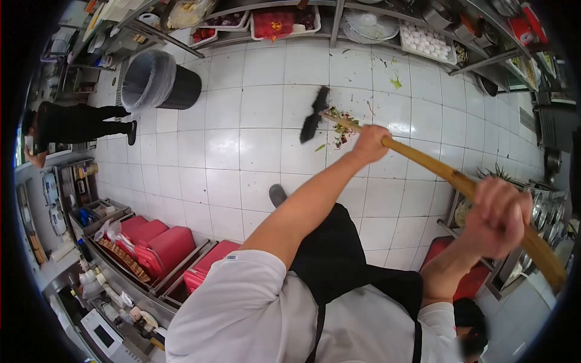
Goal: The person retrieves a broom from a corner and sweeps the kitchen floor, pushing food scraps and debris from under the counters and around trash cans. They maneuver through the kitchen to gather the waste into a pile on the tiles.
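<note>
A broom with a long wooden handle (430, 164) slants across the view, its black bristle head (315, 115) down on the white floor tiles. My left hand (371, 145) is wrapped round the lower part of the handle. Higher up, near the right side, my right hand (497, 218) is closed round the same handle. Beside the broom head lies a small heap of vegetable scraps (344, 127), green and reddish bits, partly behind the handle.
A lined black bin (184, 88) stands at upper left, near a person in dark clothes (78, 124). Shelving holds a tray of eggs (426, 43) and crates. Red lidded containers (163, 254) fill a counter at lower left. A green scrap (396, 81) lies farther off.
</note>
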`<state>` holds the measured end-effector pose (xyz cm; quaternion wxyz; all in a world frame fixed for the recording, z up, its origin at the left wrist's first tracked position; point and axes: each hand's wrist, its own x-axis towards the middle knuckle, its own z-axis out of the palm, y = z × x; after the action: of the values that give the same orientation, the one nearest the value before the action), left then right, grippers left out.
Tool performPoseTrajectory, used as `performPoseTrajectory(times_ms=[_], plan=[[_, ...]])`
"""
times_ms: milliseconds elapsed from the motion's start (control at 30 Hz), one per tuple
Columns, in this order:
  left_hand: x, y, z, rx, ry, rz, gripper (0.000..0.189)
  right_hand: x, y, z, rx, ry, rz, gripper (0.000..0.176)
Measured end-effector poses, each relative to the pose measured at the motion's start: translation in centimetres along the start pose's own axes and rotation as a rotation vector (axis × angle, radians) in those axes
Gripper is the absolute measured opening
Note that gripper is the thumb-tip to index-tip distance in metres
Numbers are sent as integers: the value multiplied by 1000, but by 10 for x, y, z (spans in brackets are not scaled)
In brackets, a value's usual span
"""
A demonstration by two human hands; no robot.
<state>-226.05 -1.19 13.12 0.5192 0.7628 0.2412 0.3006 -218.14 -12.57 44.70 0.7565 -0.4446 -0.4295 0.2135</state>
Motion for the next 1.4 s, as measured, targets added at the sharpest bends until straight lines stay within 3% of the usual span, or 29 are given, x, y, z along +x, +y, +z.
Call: performPoseTrajectory(times_ms=[100, 167, 267, 300, 400, 433, 467, 500, 567, 667, 800, 900, 1067, 1200, 1267, 1367, 1400], plan=[[-24, 53, -19, 78, -119, 36, 10, -18, -48, 1, -137, -23, -151, 23], [-51, 84, -40, 127, -170, 10, 12, -28, -78, 4, -64, -131, -173, 24], [-108, 104, -85, 196, -159, -53, 15, -50, -92, 6, 114, -215, -72, 25], [-129, 103, -102, 235, -136, -79, 16, -56, -82, 19, 179, -139, -10, 24], [-195, 61, -151, 354, -22, -260, 12, -98, -16, 47, 233, 86, 337, 18], [-225, 24, -162, 449, 115, -260, 13, -107, 14, 64, 307, 1, 451, 14], [-250, -9, -173, 525, 139, -304, 13, -121, 43, 92, 131, 68, 520, 19], [-269, -27, -181, 514, 232, -274, 13, -131, 61, 113, 319, 48, 534, 15], [-268, -31, -192, 500, 140, -385, 13, -131, 67, 133, 337, -232, 444, 15], [-215, -22, -149, 376, 189, -229, 12, -98, 39, 121, 331, -121, 324, 12], [-116, -7, -90, 206, 64, -19, 6, -64, 6, 82, 165, 42, 172, 21], [-58, 6, -54, 72, -129, 7, 5, -54, -14, 40, 95, 93, 19, 20], [2, 36, -31, 289, -281, 80, 7, -45, -41, -32, 115, 88, -103, 19], [52, -9, -41, 643, -221, 147, 4, -31, 28, -68, 70, 362, 56, 18], [75, -44, -40, 733, -51, 48, 12, -29, 96, -69, 59, 453, 111, 15], [121, -128, -29, 652, -239, 84, 21, -22, 153, -75, -15, 353, 112, 10], [133, -152, -9, 516, -196, 271, 19, -14, 160, -87, -30, 467, 92, 11]])
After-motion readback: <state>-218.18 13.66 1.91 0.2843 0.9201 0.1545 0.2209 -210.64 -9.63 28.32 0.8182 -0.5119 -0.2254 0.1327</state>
